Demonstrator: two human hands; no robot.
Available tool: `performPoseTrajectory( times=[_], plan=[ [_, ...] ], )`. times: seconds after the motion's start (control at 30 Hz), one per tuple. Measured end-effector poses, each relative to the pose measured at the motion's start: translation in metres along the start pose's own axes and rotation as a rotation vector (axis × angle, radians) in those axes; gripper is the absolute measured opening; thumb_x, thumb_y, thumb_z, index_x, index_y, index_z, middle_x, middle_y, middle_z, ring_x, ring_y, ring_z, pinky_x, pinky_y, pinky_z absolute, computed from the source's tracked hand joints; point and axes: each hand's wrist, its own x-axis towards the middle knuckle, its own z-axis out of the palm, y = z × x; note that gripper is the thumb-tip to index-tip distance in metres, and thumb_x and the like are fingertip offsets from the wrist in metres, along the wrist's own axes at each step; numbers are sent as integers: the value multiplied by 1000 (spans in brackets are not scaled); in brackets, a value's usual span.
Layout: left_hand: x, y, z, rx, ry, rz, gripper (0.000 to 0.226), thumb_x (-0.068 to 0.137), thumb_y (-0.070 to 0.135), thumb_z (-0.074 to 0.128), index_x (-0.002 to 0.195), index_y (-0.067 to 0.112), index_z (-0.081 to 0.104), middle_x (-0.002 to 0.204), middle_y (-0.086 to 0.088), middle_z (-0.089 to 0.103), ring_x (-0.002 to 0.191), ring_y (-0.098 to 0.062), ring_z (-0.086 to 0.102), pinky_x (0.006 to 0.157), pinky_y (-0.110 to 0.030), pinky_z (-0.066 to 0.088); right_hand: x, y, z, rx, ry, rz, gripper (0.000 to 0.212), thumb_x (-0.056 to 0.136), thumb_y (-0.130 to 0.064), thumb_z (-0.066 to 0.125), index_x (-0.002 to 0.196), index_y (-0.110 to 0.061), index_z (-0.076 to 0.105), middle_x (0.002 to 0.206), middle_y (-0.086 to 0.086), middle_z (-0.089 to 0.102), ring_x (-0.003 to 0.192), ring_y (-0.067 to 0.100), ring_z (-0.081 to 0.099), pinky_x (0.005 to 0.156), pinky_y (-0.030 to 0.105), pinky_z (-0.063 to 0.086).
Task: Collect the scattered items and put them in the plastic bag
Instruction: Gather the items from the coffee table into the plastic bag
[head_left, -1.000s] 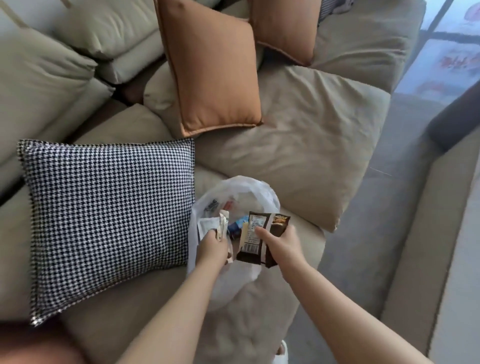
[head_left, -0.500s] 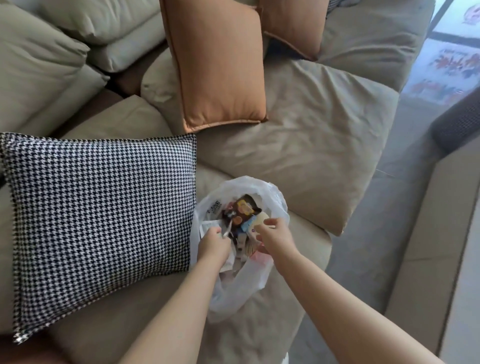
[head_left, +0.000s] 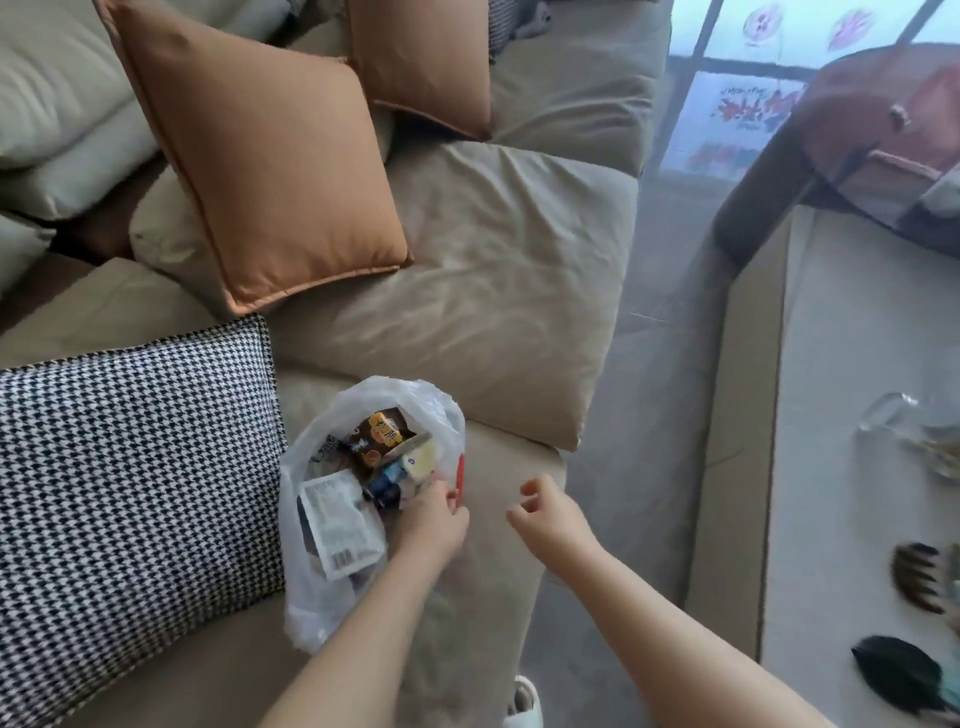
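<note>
Beige sofa (head_left: 498, 291) carries it all: plastic bag (head_left: 317, 597) w/ snack packets on the seat, touching a houndstooth pillow (head_left: 130, 467); 2 orange cushions (head_left: 270, 171) propped farther back

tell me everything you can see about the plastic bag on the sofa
The plastic bag is thin, white and translucent, crumpled, and lies on the beige sofa seat against the houndstooth cushion. Its mouth gapes open toward the camera, showing snack packets inside: a brown one with orange print, a white-labelled one with a barcode, and something blue. The left hand pinches its right rim; the right hand hangs apart, holding nothing.
</note>
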Motion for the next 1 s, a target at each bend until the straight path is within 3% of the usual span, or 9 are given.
performPoseTrajectory(
  times=[0.1, 0.4, 0.7, 1.0],
  plan=[
    [-14, 25, 33, 174, -48, 108, 36, 93, 29, 48, 129, 24, 54, 127, -1, 59, 118, -20, 54, 95, -30, 46, -13, 36, -29, -156, 11, 1, 42, 90, -27, 50, 129, -12, 44, 125, 6, 57, 114, 24, 56, 89, 30, 45],
    [-79, 104, 149, 540, -216, 343, 36, 93, 40, 45, 124, 24, 56, 128, -1, 59, 121, -23, 55, 94, -31, 46, -61, 185, -107, -385, 48, 99, 34, 92, -35, 45, 120, -14, 45, 125, 8, 55, 118, 28, 53, 93, 36, 43],
    [-154, 188, 280, 741, -351, 528, 43, 94, 50, 41, 123, 22, 55, 127, 0, 58, 119, -20, 54, 94, -34, 46, -130, 343, -192, -282, 166, 309, 44, 94, -40, 44, 132, -17, 44, 135, 5, 52, 126, 25, 46, 101, 37, 38],
    [-208, 254, 411, 821, -486, 622, 48, 92, 54, 44, 130, 25, 52, 124, 5, 60, 114, -16, 57, 88, -31, 50, -178, 480, -264, -99, 247, 507, 45, 92, -41, 49, 131, -17, 45, 133, 5, 52, 126, 25, 46, 100, 37, 39]
  ],
)
